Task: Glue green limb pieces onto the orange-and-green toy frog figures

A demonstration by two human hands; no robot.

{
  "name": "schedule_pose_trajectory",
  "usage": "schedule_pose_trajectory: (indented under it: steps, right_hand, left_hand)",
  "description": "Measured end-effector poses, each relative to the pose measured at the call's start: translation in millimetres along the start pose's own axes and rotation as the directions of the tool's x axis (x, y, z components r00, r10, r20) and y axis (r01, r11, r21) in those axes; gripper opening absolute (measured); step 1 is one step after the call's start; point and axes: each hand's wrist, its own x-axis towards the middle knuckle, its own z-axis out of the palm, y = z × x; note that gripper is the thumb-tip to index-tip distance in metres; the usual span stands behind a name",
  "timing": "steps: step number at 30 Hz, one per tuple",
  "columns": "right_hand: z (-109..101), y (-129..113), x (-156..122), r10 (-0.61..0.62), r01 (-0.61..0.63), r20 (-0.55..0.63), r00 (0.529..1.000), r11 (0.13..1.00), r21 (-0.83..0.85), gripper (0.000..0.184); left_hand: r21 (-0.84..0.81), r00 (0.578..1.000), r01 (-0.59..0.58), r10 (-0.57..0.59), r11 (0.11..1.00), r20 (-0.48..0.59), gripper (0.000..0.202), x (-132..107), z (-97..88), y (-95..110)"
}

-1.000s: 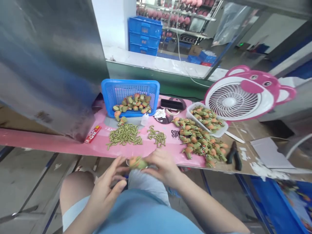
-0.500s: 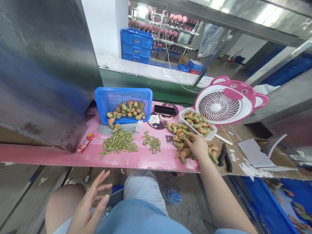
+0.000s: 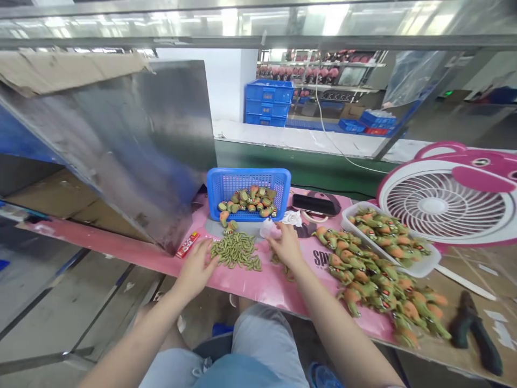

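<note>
My left hand (image 3: 196, 269) is at the left edge of a heap of small green curved pieces (image 3: 238, 250) on the pink mat (image 3: 232, 280). Its thumb and fingers are apart, with nothing visible between them. Over a smaller group of green pieces (image 3: 288, 272), partly hidden, hovers my right hand (image 3: 287, 248). Its fingers are apart, close to a small translucent bottle (image 3: 267, 228); I cannot tell whether they touch it. Behind stands a blue basket (image 3: 249, 171) of green-and-orange figure parts (image 3: 252, 199). Two such parts (image 3: 225, 218) lie in front of it.
Many assembled green-and-orange figures (image 3: 371, 280) are heaped at right, beside a white tub (image 3: 430, 261) holding more. A pink fan (image 3: 438, 205), pliers (image 3: 470, 326) and a phone (image 3: 315, 204) are on the table. A metal panel (image 3: 169, 145) rises at left.
My right hand has left the figure heap and moved left to the bottle and small green pieces. My left hand has risen from my lap to the green heap. The view has turned left.
</note>
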Motion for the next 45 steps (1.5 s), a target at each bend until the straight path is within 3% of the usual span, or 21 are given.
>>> schedule_pose_trajectory:
  steps: [6,12,19,23,27,32,35,38,40,42,45]
  right_hand:
    - [12,-1,16,0.02,-0.019,0.089,0.996,1.0,-0.013,0.025]
    - [1,-4,12,0.025,-0.028,0.093,0.995,0.999,0.029,0.026]
    - [-8,-8,7,0.075,-0.083,0.091,0.993,0.993,0.089,0.029]
    - [-15,-9,4,0.1,-0.115,0.1,0.99,0.982,0.149,0.032]
    - [-34,-8,-8,0.117,-0.14,0.109,0.987,0.961,0.238,0.039]
    - [-53,-37,-32,0.008,-0.096,0.224,0.974,0.92,0.381,0.035]
    - [-46,-69,-54,-0.163,-0.043,0.342,0.926,0.851,0.524,0.031]
    - [-27,-92,-88,-0.293,-0.134,0.526,0.798,0.766,0.629,0.026]
    - [-10,-96,-115,-0.32,-0.215,0.628,0.709,0.75,0.626,0.021]
    - [6,-91,-141,-0.296,-0.274,0.691,0.659,0.761,0.588,0.018]
    - [31,-74,-170,-0.196,-0.365,0.769,0.608,0.791,0.491,0.014]
  left_hand:
    - [0.162,0.993,0.116,-0.115,0.98,-0.017,0.026,76,12.3,0]
    - [0.244,0.961,0.272,-0.273,0.931,-0.029,0.023,103,24.8,6]
    - [0.278,0.947,0.318,-0.318,0.907,-0.045,0.025,104,29.6,11]
    - [0.311,0.96,0.274,-0.276,0.91,-0.038,0.026,98,19.5,12]
    - [0.394,0.978,0.207,-0.198,0.896,-0.064,0.029,70,-4.8,6]
    - [0.524,0.949,0.285,-0.313,0.803,-0.036,0.023,30,-19.9,-10]
    - [0.516,0.936,0.318,-0.351,0.795,-0.036,0.021,33,-15.1,-12]
    - [0.446,0.933,0.34,-0.358,0.828,-0.045,0.019,42,-13.5,-9]
    - [0.368,0.931,0.354,-0.36,0.86,-0.054,0.017,36,-17.6,-7]
    - [0.264,0.93,0.366,-0.36,0.892,-0.074,0.015,13,-23.8,-11]
    - [0.051,0.902,0.415,-0.403,0.908,-0.157,0.017,-48,-24.6,-25]
